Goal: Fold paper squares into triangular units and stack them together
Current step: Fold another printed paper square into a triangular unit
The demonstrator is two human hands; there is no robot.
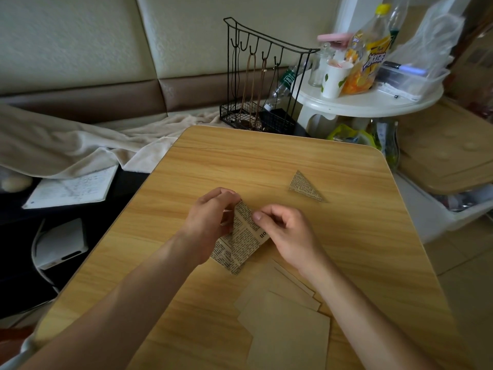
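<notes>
A newsprint-patterned paper piece [241, 240], partly folded, lies at the middle of the wooden table [266, 161]. My left hand [209, 222] pinches its upper left edge with curled fingers. My right hand [286, 231] pinches its right edge, thumb on top. A finished newsprint triangle [304, 186] lies flat to the upper right, apart from both hands. Several plain tan paper squares [285, 316] lie fanned out near the table's front, under my right forearm.
A black wire rack [264, 76] stands behind the table's far edge. A white round side table [373, 100] at the right carries bottles, a cup and a plastic box. A blanket [80, 145], a notebook [72, 188] and a white device [60, 243] lie at the left.
</notes>
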